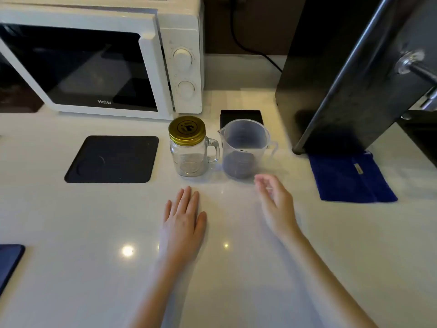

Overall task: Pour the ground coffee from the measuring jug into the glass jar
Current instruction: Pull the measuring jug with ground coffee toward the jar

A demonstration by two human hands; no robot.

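Observation:
A glass jar point(189, 159) with a handle stands upright on the white counter, closed by a gold screw lid point(187, 130). Right beside it stands a clear plastic measuring jug point(243, 147) with dark ground coffee point(238, 168) in its bottom third; its handle points right. My left hand point(183, 223) lies flat on the counter, palm down, a little in front of the jar. My right hand point(275, 204) hovers just in front of the jug, fingers apart and slightly blurred, touching nothing.
A white microwave point(101, 58) stands behind the jar. A black mat point(113, 159) lies to the left, a folded blue cloth point(350, 178) to the right under a dark slanted panel point(354, 74). A small black block point(241, 114) sits behind the jug.

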